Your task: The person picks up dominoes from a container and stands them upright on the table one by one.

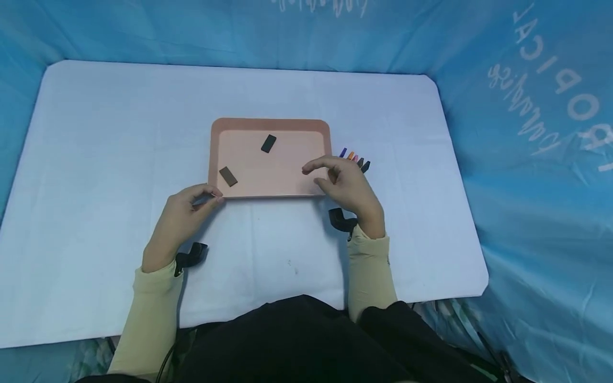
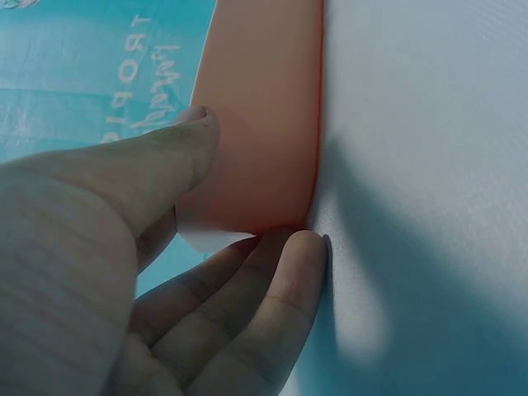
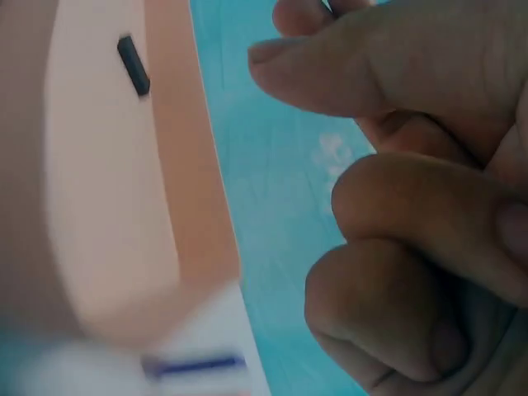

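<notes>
A shallow pink tray [image 1: 273, 192] lies on the white-covered table. My left hand [image 1: 191, 207] holds its near left corner; in the left wrist view the thumb [image 2: 202, 148] lies against the tray wall [image 2: 264, 107], with the fingers at the corner. Inside the tray are a brown block [image 1: 228, 176] at the left and a black block [image 1: 268, 143] near the back. My right hand [image 1: 347, 181] hovers over the tray's right end, thumb and forefinger apart, the other fingers bent, holding nothing. Several coloured sticks, one of them purple [image 1: 342, 152], lie just right of the tray, partly hidden by that hand.
The white table [image 1: 119, 133] extends around the tray on every side. Blue printed sheeting [image 1: 541, 186] hangs behind and to the right of the table. A black wrist device [image 1: 342, 220] sits at the right wrist, another [image 1: 192, 255] at the left.
</notes>
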A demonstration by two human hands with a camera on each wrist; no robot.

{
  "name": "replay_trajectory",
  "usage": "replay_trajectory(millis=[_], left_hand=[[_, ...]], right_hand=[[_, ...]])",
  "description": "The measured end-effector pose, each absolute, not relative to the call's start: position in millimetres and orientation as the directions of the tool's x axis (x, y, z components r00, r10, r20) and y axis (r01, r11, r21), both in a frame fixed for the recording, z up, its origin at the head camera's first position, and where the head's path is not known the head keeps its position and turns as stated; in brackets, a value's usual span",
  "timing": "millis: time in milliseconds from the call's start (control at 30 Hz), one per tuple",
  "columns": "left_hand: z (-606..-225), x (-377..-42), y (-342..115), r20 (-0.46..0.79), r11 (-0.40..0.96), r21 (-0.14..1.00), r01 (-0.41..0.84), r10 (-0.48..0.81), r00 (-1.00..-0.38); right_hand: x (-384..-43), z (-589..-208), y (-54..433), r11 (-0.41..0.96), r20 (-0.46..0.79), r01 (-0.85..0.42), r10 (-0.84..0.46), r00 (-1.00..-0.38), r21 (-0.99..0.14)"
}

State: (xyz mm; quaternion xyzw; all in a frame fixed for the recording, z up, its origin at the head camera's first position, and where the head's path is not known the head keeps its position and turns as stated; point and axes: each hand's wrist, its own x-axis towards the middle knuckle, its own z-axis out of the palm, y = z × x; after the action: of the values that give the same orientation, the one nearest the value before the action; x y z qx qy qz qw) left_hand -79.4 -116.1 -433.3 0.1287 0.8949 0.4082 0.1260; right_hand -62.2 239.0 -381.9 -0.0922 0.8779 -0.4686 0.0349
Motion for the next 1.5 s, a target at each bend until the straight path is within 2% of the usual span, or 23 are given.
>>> replay_trajectory(millis=[300,433,600,700,1033,1500], left_hand=[[-434.7,-77.4,-115.8,-0.11,0.632,0.764,0.13,0.326,-0.939],[-434.9,-76.7,-116.0,-0.108,0.634,0.762,0.131,0.324,-0.94],[-433.8,-74.6,-116.2,-0.101,0.63,0.766,0.13,0.319,-0.942],[-433.5,-73.1,-115.8,-0.115,0.629,0.769,0.116,0.314,-0.942],[-434.6,-68.3,-113.7,-0.127,0.625,0.774,0.105,0.314,-0.941],[-434.6,-61.9,-112.1,-0.11,0.616,0.78,0.106,0.303,-0.947]], right_hand=[[-94.0,-388.2,194.1,0.53,-0.07,-0.004,-0.12,-0.99,-0.848],[-101.8,-392.8,182.4,0.558,-0.073,0.003,-0.104,-0.992,-0.83],[-109.3,-391.3,172.0,0.621,-0.141,0.052,-0.094,-0.986,-0.782],[-115.4,-387.9,167.5,0.663,-0.221,0.101,-0.1,-0.97,-0.742],[-136.0,-387.6,162.6,0.757,-0.378,0.159,-0.123,-0.917,-0.633],[-132.7,-394.6,162.9,0.82,-0.453,0.134,-0.164,-0.876,-0.556]])
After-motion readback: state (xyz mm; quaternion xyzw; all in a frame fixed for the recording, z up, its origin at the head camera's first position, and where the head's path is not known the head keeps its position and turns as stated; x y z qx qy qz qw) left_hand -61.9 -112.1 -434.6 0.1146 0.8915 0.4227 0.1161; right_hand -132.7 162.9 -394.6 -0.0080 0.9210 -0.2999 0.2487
